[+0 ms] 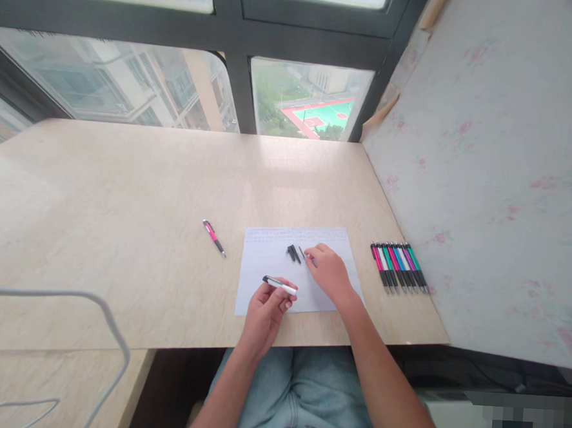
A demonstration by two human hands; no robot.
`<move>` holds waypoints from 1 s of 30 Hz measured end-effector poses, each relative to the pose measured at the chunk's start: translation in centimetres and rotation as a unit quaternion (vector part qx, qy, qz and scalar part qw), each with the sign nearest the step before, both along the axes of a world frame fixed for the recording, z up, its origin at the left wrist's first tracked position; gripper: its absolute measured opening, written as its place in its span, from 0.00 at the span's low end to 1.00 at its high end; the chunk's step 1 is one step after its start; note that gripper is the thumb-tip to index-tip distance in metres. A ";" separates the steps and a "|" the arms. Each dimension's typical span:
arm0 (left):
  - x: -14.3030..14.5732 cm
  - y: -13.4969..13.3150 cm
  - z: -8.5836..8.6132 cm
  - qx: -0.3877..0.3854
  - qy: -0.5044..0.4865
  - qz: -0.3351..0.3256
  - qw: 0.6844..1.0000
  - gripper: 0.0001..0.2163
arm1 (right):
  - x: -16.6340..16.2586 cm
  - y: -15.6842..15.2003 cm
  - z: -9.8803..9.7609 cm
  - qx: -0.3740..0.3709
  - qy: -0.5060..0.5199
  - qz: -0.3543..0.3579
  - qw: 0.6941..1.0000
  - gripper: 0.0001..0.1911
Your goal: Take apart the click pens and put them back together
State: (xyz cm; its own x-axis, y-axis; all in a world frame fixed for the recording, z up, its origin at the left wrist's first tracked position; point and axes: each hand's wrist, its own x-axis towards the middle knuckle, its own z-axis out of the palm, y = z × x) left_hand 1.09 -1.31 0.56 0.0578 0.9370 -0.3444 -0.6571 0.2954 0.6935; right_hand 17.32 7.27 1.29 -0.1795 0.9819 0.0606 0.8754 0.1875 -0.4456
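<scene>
White pen barrel (280, 285) clamped in left hand (267, 306); right hand (329, 271) apart, just right of black pen parts (292, 253), its grip unclear.

Upper-storey room, probably in a home: a floral-papered wall (492, 168) adjoins the desktop (122, 191), and a dark-framed window (316, 45) overlooks a sports court (327, 115) below.

No text can be read; the rows of writing (294, 234) along the twelve-o'clock edge of the paper (259, 264) are too small and faint.
</scene>
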 end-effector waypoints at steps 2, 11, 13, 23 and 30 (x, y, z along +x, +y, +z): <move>0.0 0.0 0.1 0.000 -0.002 0.001 1.000 0.09 | 0.0 0.1 -0.1 -0.007 0.000 0.000 1.000 0.10; 0.0 0.1 0.4 0.000 -0.007 -0.006 1.000 0.08 | 0.3 0.1 -0.5 0.023 -0.025 -0.018 0.999 0.12; 0.0 0.0 0.2 0.000 -0.008 -0.009 1.000 0.08 | 0.4 -0.1 -0.7 0.035 -0.023 -0.014 0.999 0.12; 0.0 0.0 0.3 -0.003 -0.015 -0.013 1.000 0.08 | 0.9 -0.6 -0.7 0.048 0.108 -0.020 0.993 0.10; 0.0 0.0 0.2 0.001 -0.010 -0.010 1.000 0.07 | 0.8 -5.4 2.3 -0.035 0.309 -0.041 0.950 0.07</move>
State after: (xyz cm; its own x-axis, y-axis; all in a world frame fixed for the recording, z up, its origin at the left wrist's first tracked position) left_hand 1.05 -1.31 0.79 0.0835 0.9365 -0.3407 -0.6656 0.3068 0.6804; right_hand 18.15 1.85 3.59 -0.0540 0.9965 0.0633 0.4535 0.0809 -0.8876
